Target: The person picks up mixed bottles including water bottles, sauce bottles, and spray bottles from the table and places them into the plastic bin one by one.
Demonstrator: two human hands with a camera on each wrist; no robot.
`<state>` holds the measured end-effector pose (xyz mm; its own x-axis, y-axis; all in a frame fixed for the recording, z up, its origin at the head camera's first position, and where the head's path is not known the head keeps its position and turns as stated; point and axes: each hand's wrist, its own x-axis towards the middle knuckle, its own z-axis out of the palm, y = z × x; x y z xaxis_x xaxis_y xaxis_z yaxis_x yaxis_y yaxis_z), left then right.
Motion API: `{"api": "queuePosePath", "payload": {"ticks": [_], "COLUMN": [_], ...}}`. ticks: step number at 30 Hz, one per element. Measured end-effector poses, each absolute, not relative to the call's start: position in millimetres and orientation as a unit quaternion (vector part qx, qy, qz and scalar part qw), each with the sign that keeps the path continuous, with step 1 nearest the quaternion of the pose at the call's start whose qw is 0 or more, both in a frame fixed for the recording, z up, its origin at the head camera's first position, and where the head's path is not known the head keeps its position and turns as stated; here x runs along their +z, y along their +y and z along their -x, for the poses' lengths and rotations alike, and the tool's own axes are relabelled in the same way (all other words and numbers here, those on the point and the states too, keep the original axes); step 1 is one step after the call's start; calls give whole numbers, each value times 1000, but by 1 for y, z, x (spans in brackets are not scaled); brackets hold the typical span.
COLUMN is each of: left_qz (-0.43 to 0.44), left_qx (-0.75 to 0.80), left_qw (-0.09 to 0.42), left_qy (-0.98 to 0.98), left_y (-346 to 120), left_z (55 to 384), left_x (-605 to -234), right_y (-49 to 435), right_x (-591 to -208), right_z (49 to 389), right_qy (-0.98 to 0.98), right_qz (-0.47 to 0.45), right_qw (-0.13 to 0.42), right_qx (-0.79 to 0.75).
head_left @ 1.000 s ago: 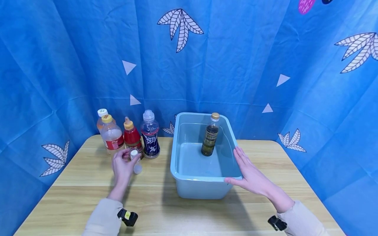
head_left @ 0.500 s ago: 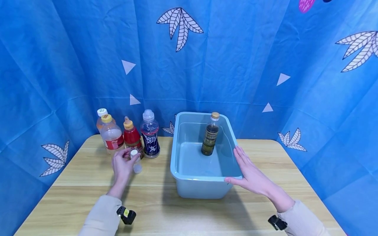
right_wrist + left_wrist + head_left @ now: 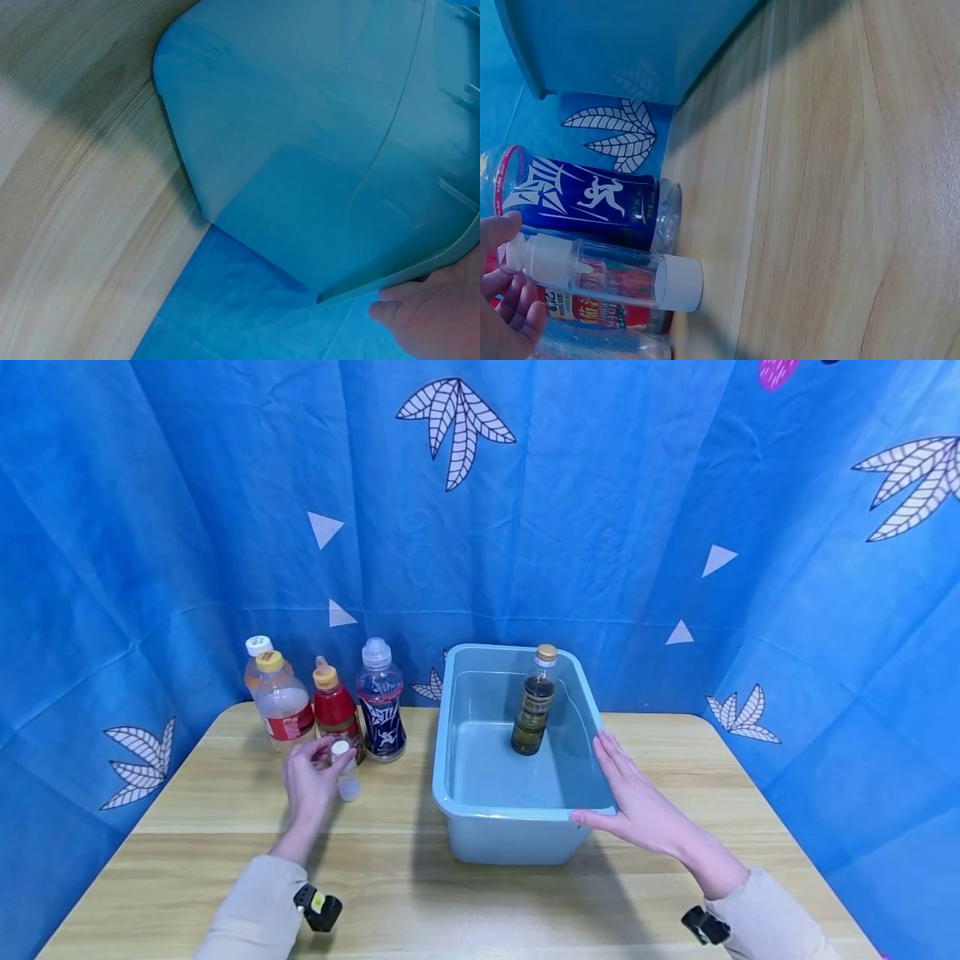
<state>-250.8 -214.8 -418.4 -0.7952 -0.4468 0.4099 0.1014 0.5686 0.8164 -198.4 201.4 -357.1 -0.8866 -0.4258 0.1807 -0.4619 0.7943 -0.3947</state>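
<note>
My left hand (image 3: pixel 311 781) pinches the white top of a small clear bottle (image 3: pixel 619 271), which stands upright on the table in front of a red sauce bottle (image 3: pixel 337 706). In the left wrist view the bottle shows a white base and clear walls. My right hand (image 3: pixel 645 806) rests on the near right corner of a light blue plastic bin (image 3: pixel 510 839), fingers straight along its right side and thumb on the front rim. In the right wrist view the fingertips touch the rim from outside. Inside the bin stands a dark bottle with a gold cap (image 3: pixel 533 710).
Left of the bin stand a dark blue-labelled bottle (image 3: pixel 382 714), a yellow-capped bottle with a red label (image 3: pixel 288 714) and a white-capped bottle (image 3: pixel 259 646) partly hidden behind it. A blue patterned curtain (image 3: pixel 622 527) surrounds the wooden table (image 3: pixel 375 893).
My left forearm has shifted slightly left, with the fingers staying at the small bottle's top. My right hand, the bin and the other bottles keep their places.
</note>
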Motion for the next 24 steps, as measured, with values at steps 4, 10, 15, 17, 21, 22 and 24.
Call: {"api": "queuePosePath", "payload": {"ticks": [4, 10, 15, 17, 21, 22, 24], "left_qz": [-96, -83, -80, -80, -69, -65, -59], "left_qx": [-447, -451, -447, -441, -436, -435, -436], "left_qw": [305, 302, 283, 278, 276, 277, 276], "left_qy": [-836, -836, -845, -849, -854, -855, -854], "left_y": [-215, -214, -212, -212, -210, -209, -208], "left_z": [251, 250, 247, 246, 243, 243, 242], "left_x": [-418, -416, -411, -408, -402, -401, -397], "right_y": [202, 202, 201, 201, 201, 201, 202], "right_x": [-357, -357, -357, -357, -357, -357, -357], "right_z": [199, 199, 199, 199, 199, 199, 200], "right_qy": [-946, -947, -947, -947, -946, -946, -946], "right_qz": [-234, -232, -231, -233, -233, -233, -234], "right_qw": [41, 38, 37, 38, 39, 40, 40], "right_qx": [219, 220, 219, 219, 220, 220, 220]}}
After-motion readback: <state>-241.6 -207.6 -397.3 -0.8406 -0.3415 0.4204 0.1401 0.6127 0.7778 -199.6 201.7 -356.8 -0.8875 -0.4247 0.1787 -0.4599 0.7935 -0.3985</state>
